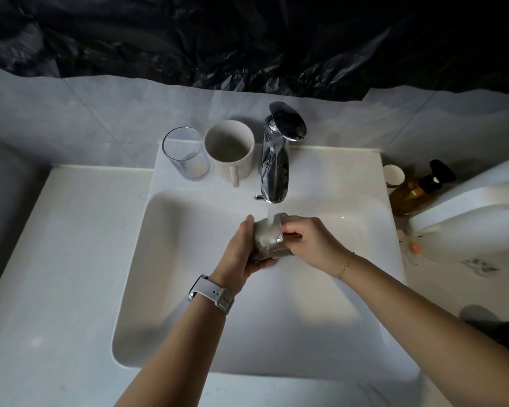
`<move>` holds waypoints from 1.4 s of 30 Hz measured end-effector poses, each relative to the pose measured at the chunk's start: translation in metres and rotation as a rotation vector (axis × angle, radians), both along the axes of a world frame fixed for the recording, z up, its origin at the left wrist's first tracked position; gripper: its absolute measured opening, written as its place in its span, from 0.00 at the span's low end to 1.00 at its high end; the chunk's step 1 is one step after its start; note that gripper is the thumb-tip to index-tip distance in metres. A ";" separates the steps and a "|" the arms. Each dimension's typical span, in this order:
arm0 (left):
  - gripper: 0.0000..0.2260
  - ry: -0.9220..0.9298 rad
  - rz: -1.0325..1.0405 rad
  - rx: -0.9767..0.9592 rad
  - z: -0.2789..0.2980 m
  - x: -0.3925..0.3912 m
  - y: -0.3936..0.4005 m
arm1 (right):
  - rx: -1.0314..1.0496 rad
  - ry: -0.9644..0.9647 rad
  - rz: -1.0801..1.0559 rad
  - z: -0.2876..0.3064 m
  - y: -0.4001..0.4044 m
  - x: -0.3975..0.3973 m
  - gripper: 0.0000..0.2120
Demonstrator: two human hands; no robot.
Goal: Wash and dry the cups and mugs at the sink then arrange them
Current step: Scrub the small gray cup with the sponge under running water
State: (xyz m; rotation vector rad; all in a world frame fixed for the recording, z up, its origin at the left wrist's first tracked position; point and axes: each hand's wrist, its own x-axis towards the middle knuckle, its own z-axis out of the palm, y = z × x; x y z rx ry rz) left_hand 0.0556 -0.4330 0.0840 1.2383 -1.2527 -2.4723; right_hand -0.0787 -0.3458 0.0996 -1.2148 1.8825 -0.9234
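A small clear glass cup lies on its side over the white sink basin, under water running from the chrome faucet. My left hand grips the cup's base end from the left. My right hand holds the cup at its rim end, fingers curled at the opening. On the ledge behind the basin stand a clear drinking glass and a white mug with its handle toward me.
A white counter spreads left of the basin. At the right stand a small white-lidded jar, an amber pump bottle and a large white object. Black plastic sheeting covers the wall above the tiles.
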 end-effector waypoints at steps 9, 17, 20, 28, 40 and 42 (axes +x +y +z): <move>0.12 -0.085 0.164 -0.272 -0.003 -0.011 0.000 | 0.303 -1.143 -0.424 -0.004 -0.021 0.004 0.10; 0.14 -0.131 0.015 -0.273 -0.001 -0.005 -0.011 | 0.178 -0.780 -0.163 -0.013 -0.005 0.006 0.12; 0.19 -0.157 0.031 -0.198 -0.003 -0.001 -0.012 | 0.032 -0.078 0.109 -0.014 0.001 -0.009 0.10; 0.25 -0.171 0.146 -0.066 -0.009 0.006 -0.007 | -0.284 0.072 -0.214 -0.015 0.014 -0.004 0.16; 0.14 -0.138 0.071 -0.299 0.011 -0.009 -0.006 | 0.083 -0.598 -0.332 -0.022 -0.011 0.011 0.09; 0.14 -0.142 0.022 -0.256 0.013 -0.007 -0.007 | 0.074 -0.347 -0.193 -0.027 -0.009 0.004 0.05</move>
